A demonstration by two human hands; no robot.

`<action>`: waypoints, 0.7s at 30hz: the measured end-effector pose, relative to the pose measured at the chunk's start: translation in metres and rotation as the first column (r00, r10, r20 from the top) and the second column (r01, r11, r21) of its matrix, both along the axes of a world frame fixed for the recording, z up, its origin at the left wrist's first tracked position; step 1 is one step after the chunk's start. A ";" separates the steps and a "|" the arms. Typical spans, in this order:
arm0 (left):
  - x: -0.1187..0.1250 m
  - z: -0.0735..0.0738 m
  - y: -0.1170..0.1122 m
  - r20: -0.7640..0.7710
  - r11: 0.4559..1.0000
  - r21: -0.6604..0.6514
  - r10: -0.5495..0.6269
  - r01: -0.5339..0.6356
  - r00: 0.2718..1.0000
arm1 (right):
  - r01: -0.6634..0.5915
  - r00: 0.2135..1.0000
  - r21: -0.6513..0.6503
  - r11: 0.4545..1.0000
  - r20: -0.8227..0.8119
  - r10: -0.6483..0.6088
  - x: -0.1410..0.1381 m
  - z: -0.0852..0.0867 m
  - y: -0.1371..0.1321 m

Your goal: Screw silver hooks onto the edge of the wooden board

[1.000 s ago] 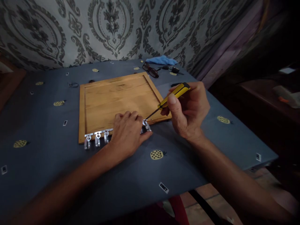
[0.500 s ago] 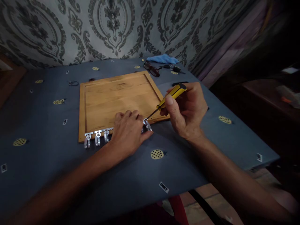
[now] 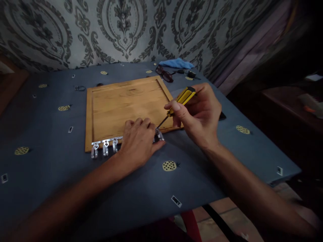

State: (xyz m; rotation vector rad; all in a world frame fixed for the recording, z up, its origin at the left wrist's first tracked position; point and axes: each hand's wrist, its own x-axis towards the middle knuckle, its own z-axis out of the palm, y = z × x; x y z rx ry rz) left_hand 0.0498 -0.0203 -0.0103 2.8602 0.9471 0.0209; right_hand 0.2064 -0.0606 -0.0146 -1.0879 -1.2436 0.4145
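My right hand (image 3: 199,117) is closed around a yellow and black screwdriver (image 3: 185,96), thumb and fingertips pinching its handle. The blade slopes down to the left, its tip at the right end of a silver metal hook rail (image 3: 111,139). This rail lies along the near edge of a framed wooden board (image 3: 123,104). My left hand (image 3: 138,139) presses over the rail's middle, fingers curled on the board and thumb along its near side. Some of the hooks are hidden under that hand, while several show to its left and one at its right.
Dark glasses (image 3: 164,74), a blue cloth (image 3: 176,63) and a small dark tool (image 3: 189,73) lie at the back of the table. A metal ring-like item (image 3: 79,88) sits left of the board. A blue pineapple-print cloth (image 3: 50,161) covers the table.
My right hand has turned and shifted slightly left, and the screwdriver handle stands a bit steeper. My left hand, the rail and the board keep their places.
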 end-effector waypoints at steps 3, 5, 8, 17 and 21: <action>0.000 -0.001 0.000 0.010 1.000 0.001 -0.001 0.001 1.000 | -0.099 0.995 -0.096 0.990 0.005 0.100 0.004 0.009 0.006; 0.000 -0.001 0.001 0.010 1.000 -0.002 -0.003 0.003 1.000 | -0.172 0.983 -0.170 0.970 0.041 0.181 0.008 0.016 0.009; 0.000 0.000 0.001 0.008 1.000 -0.007 0.002 -0.001 1.000 | -0.269 0.951 -0.239 0.933 0.084 0.296 0.012 0.026 0.016; 0.000 -0.001 -0.001 0.031 1.000 -0.002 0.004 -0.004 1.000 | -0.251 0.964 -0.216 0.944 0.036 0.264 0.011 0.013 0.026; 0.000 0.000 0.000 0.019 1.000 -0.013 0.007 -0.006 1.000 | -0.273 0.960 -0.219 0.937 0.000 0.280 0.012 0.015 0.022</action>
